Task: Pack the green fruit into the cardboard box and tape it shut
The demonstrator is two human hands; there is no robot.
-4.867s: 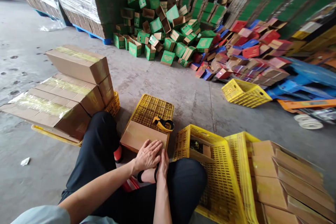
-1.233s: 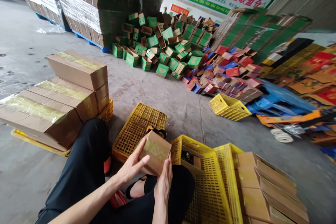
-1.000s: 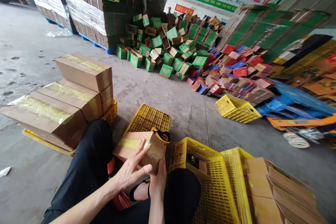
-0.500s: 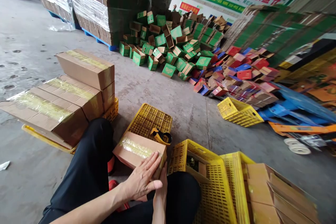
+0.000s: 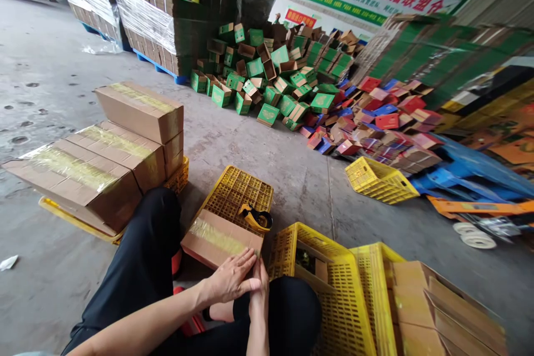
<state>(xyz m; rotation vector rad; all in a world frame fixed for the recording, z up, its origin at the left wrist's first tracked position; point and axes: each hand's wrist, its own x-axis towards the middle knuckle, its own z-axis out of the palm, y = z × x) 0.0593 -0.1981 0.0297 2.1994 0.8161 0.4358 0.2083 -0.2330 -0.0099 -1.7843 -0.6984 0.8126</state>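
A sealed cardboard carton with yellowish clear tape along its top lies before me, on the near part of an upturned yellow crate. My left hand is stretched out flat, its fingertips at the near right corner of the carton. Beside it my right hand rests with straight fingers against the carton's right end; the hands touch and partly hide that end. A yellow and black tape dispenser sits on the crate just behind the carton.
Taped cartons are stacked on a crate at left. To my right stand yellow crates, one with folded cardboard boxes. Green boxes and red and blue boxes are heaped behind, near a blue pallet.
Both hands have shifted slightly down at the carton's right end, and the left fingertips now reach less far over its top. The view has moved a little.
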